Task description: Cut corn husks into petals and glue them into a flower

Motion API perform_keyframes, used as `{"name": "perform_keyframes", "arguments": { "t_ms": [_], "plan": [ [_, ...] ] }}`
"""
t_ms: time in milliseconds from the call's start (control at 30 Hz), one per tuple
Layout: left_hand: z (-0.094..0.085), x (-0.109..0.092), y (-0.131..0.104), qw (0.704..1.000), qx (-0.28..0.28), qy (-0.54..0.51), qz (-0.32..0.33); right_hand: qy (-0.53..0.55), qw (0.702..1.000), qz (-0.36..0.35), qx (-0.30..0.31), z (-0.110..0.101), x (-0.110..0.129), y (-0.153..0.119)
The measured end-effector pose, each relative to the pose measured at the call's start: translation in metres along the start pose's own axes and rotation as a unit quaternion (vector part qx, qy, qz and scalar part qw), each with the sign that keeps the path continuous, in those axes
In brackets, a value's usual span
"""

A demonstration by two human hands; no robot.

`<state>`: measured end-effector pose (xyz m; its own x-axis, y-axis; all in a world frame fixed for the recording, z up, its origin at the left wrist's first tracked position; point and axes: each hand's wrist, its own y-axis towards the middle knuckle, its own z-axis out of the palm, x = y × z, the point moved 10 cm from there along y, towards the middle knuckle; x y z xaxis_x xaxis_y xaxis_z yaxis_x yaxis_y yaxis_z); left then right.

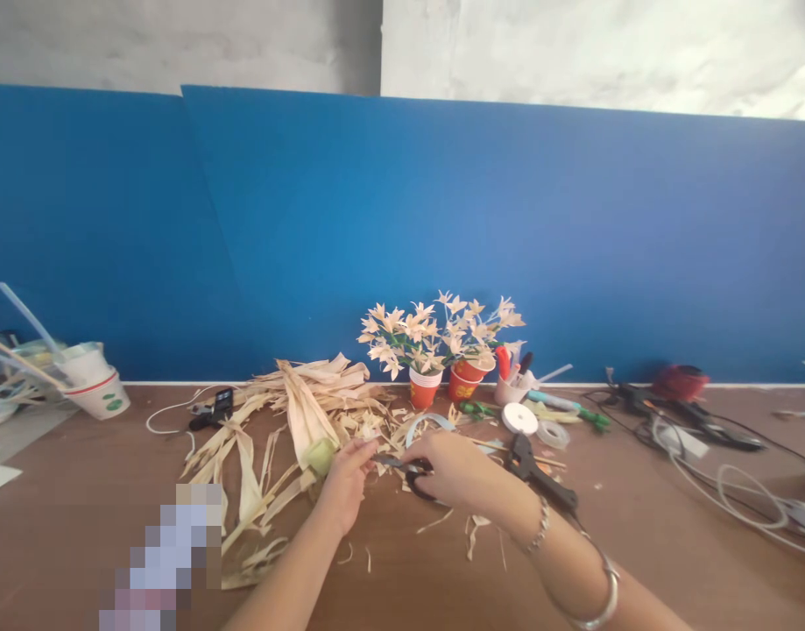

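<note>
My right hand (441, 464) is closed around black-handled scissors (420, 480), whose blades point left toward my other hand. My left hand (349, 473) has its fingers pinched together near the blade tips, on a small pale piece (369, 436) that looks like husk. Behind and to the left of it lies a spread of dried corn husks (303, 407), with a greenish husk end (320, 456) beside my left fingers. Small husk scraps (477, 530) are scattered around both hands.
Pale husk flowers (419, 326) stand in red cups (424, 390) at the back. Right of them are a white tape roll (519, 418), a black glue gun (540, 473) and cables (723, 491). White cups with straws (100, 390) stand at the left.
</note>
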<state>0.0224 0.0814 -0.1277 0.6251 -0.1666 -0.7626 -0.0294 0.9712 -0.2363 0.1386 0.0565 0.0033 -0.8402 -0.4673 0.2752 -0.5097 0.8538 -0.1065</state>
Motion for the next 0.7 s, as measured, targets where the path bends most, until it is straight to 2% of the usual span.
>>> {"name": "perform_keyframes", "arguments": {
  "t_ms": [233, 333, 500, 600, 700],
  "plan": [
    [0.002, -0.004, 0.0, 1.0, 0.009, 0.004, 0.017, 0.025, 1.0, -0.017, 0.006, 0.007, -0.005, -0.002],
    [0.001, -0.015, -0.002, 0.997, -0.003, 0.042, 0.072, 0.021, 1.0, 0.013, 0.014, 0.019, -0.019, -0.006],
    [0.009, -0.039, -0.013, 0.967, -0.005, 0.159, 0.198, -0.024, 0.987, 0.157, 0.003, 0.052, -0.053, -0.015],
    [0.019, -0.045, -0.021, 0.947, 0.024, 0.201, 0.25, -0.009, 0.987, 0.159, 0.004, 0.072, -0.049, -0.014],
    [0.025, -0.045, -0.025, 0.933, 0.054, 0.229, 0.271, 0.01, 0.989, 0.146, -0.013, 0.075, -0.045, -0.012]
  ]
}}
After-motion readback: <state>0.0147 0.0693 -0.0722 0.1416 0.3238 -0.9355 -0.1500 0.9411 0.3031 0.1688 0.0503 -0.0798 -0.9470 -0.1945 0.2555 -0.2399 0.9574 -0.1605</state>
